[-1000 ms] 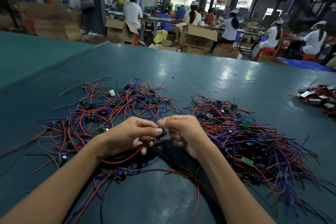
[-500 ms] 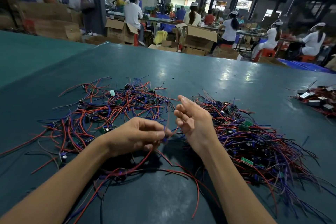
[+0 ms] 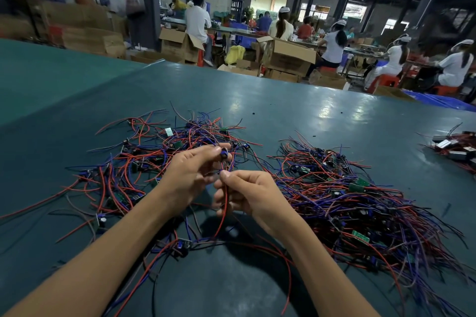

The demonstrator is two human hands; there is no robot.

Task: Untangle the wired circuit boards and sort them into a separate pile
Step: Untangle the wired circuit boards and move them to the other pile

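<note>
Fingers point(image 3: 206, 152) of left hand point(image 3: 189, 176) pinch circuit board point(image 3: 223, 154) over tangled pile point(image 3: 121, 162); right hand point(image 3: 248, 195), open earlier, now pinches red wire point(image 3: 224, 204): separating.

The table point(image 3: 296, 110) has a smooth, glossy teal top; the wires point(image 3: 360, 203) wear shiny plastic sheathing; the boxes point(image 3: 288, 56) are matt brown cardboard.

Tangled pile point(image 3: 144, 167) fills the left-centre; sorted pile point(image 3: 355, 203) crowds the right; bare table point(image 3: 296, 110) lies open between and beyond them.
</note>
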